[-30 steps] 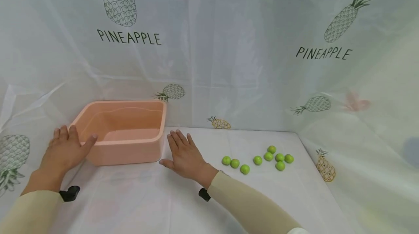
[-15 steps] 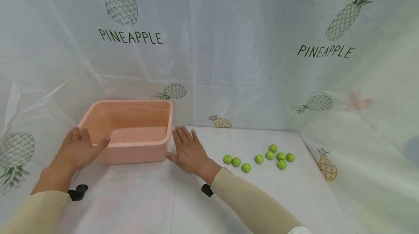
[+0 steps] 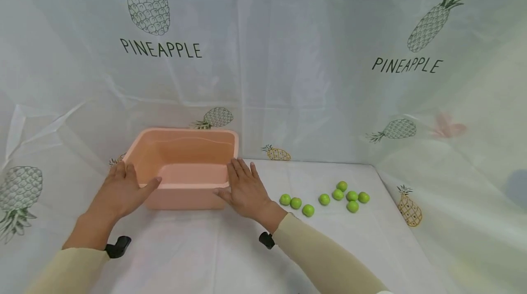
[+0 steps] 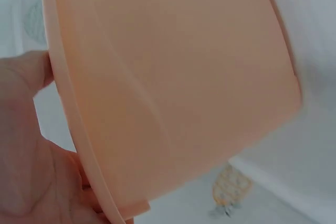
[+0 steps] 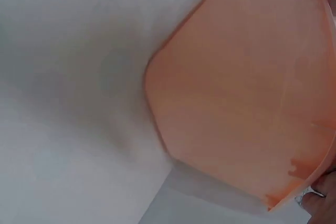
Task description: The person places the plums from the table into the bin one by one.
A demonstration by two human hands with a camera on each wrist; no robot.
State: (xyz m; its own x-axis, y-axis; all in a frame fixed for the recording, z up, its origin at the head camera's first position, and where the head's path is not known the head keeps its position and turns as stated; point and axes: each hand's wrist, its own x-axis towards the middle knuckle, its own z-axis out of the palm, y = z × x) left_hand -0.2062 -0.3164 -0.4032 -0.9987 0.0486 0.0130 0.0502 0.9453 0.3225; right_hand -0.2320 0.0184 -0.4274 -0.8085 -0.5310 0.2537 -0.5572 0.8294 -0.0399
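A peach-coloured plastic basin (image 3: 185, 199) stands upright on the white-covered table, against the back sheet, with nothing inside. At its left front corner is my left hand (image 3: 122, 193), fingers extended along the left rim and thumb over the front rim. In the left wrist view, thumb and fingertips touch the rim of the basin (image 4: 189, 72). My right hand (image 3: 248, 192) lies with straight fingers against the basin's right side, its thumb at the front wall. Only a little of the right hand (image 5: 321, 205) shows at the edge of the right wrist view, beside the basin (image 5: 241, 87).
Several small round green fruits, like limes, lie on the right half of the table, among them a near one (image 3: 308, 210) and a far one (image 3: 341, 186). A pineapple-printed sheet (image 3: 304, 79) hangs behind and at both sides.
The basin has slid to the right along the table. My left hand has travelled with it, and my right hand has shifted right at its side. The green fruits have stayed put.
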